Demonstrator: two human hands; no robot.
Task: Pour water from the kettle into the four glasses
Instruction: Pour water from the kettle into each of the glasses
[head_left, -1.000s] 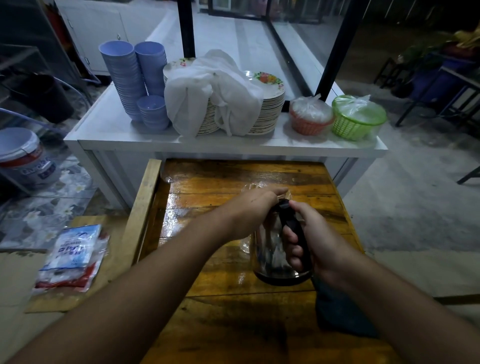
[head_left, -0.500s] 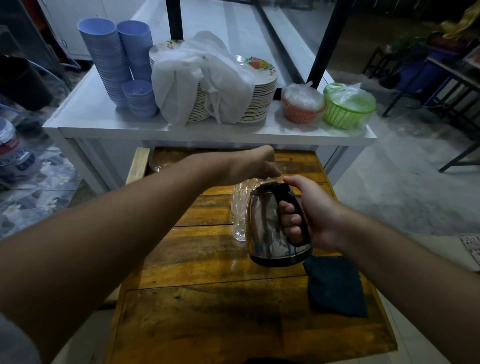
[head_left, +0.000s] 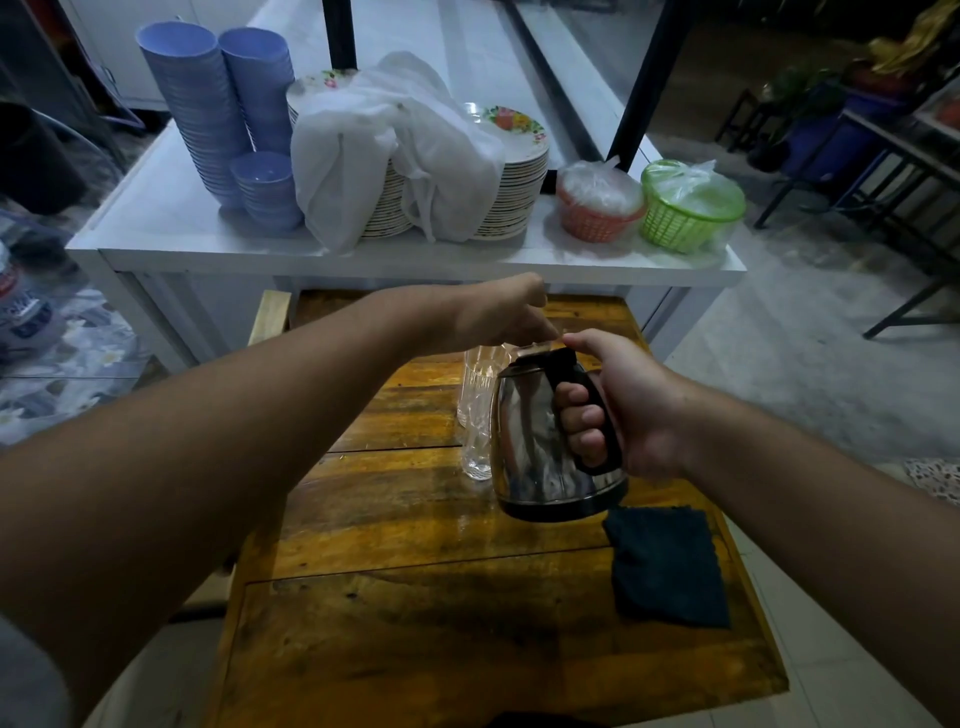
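A shiny steel kettle (head_left: 524, 441) with a black handle and base hangs above the wooden table (head_left: 415, 597). My right hand (head_left: 618, 410) is wrapped around its handle. My left hand (head_left: 493, 317) reaches over the kettle's top, fingers curled down at the lid; what they grip is hidden. Clear empty glasses (head_left: 478, 405) stand close together on the table just left of and behind the kettle; the kettle and my left hand cover part of them.
A dark folded cloth (head_left: 665, 566) lies on the table at the right. Behind it a white counter (head_left: 171, 228) carries stacked blue bowls (head_left: 208, 114), plates under a white cloth (head_left: 395, 150), an orange basket (head_left: 597, 208) and a green basket (head_left: 685, 208).
The kettle has come up off the table and sits higher in view. My left hand shifted from the kettle's front to above its lid. The camera tilted, showing more table in front.
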